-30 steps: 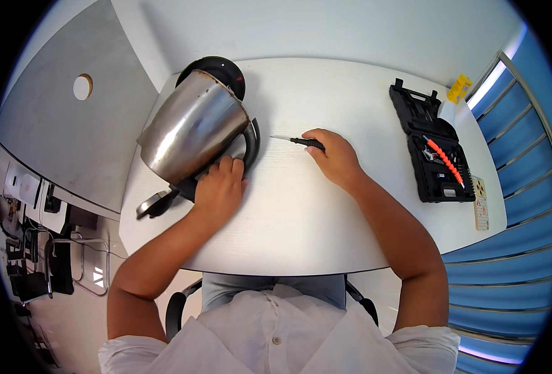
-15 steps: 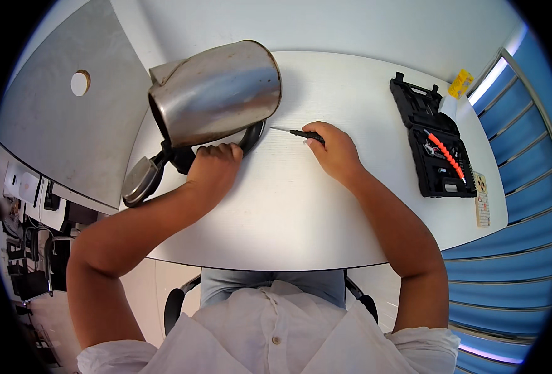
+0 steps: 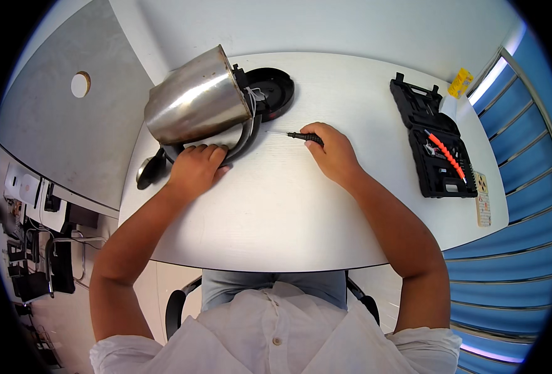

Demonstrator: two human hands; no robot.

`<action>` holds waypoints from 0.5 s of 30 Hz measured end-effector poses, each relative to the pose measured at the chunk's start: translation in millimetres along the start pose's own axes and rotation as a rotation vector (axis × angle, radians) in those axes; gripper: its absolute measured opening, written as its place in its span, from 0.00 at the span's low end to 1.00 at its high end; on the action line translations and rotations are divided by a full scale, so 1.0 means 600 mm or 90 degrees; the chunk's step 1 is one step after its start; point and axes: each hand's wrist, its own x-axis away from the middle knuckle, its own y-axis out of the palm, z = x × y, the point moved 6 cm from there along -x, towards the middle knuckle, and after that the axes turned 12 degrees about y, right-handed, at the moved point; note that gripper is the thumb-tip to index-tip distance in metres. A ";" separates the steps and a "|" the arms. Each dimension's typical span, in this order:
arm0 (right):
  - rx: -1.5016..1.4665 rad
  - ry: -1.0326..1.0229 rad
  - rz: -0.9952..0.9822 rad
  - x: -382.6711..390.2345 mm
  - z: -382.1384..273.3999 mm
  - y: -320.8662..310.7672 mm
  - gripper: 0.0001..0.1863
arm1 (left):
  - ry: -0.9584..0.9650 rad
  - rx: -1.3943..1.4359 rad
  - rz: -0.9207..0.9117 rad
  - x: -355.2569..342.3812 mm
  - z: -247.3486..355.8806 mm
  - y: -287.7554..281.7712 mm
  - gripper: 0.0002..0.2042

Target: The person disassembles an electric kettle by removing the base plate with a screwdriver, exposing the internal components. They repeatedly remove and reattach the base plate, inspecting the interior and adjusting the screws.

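A metal electric kettle lies tilted on its side over the left part of the white table. My left hand is closed round its black handle. The kettle's round black base part hangs away from the bottom of the body, with pale wires showing between them. At the other end, the lid sticks out below the body, near the table's left edge. In my right hand is a screwdriver with a black grip, its thin shaft pointing left toward the handle.
On the right, an open black tool case holds small parts and an orange flexible shaft. A remote control lies beside it, and a yellow box stands behind. A grey panel adjoins the table's left side.
My left hand has turned the kettle, so its bottom end, the loose base part and the wires now show. The right hand and screwdriver have barely moved.
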 end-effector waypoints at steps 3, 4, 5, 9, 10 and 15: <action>-0.066 0.025 -0.016 -0.001 -0.001 0.000 0.10 | -0.003 0.036 0.067 0.008 -0.016 -0.016 0.17; -0.093 0.038 -0.022 0.000 -0.003 -0.001 0.10 | -0.010 0.045 0.087 0.010 -0.021 -0.022 0.17; -0.120 0.024 -0.018 0.002 -0.010 -0.003 0.10 | -0.021 0.063 0.119 0.008 -0.026 -0.031 0.17; -0.193 -0.024 0.007 0.011 -0.039 0.002 0.10 | -0.069 0.086 0.139 0.005 -0.037 -0.056 0.16; -0.201 -0.034 0.015 0.014 -0.046 0.005 0.10 | -0.082 0.104 0.150 0.005 -0.041 -0.060 0.16; -0.221 -0.015 0.031 0.020 -0.079 0.000 0.09 | -0.166 0.236 0.178 0.014 -0.077 -0.079 0.15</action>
